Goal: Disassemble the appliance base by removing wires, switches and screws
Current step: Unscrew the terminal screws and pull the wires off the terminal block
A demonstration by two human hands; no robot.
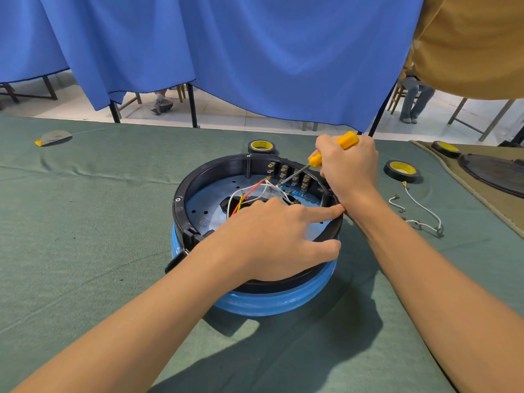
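Gripping screwdriver (347,140) — right hand (350,167); left hand (272,239) spread over base (198,177); tape roll (402,171), loose wires (416,202) beside.

base (198,177) black over blue | screwdriver handle (347,140) yellow | cloth (85,222) green | curtain (255,52) blue | tape rolls (402,170) black, yellow cores

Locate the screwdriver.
Head view, right of centre: the right hand grips the screwdriver, its tip among the switches at the far rim of the appliance base.

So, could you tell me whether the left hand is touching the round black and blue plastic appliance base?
Touching. The head view shows the left hand resting on the appliance base, its index finger lying on the black rim.
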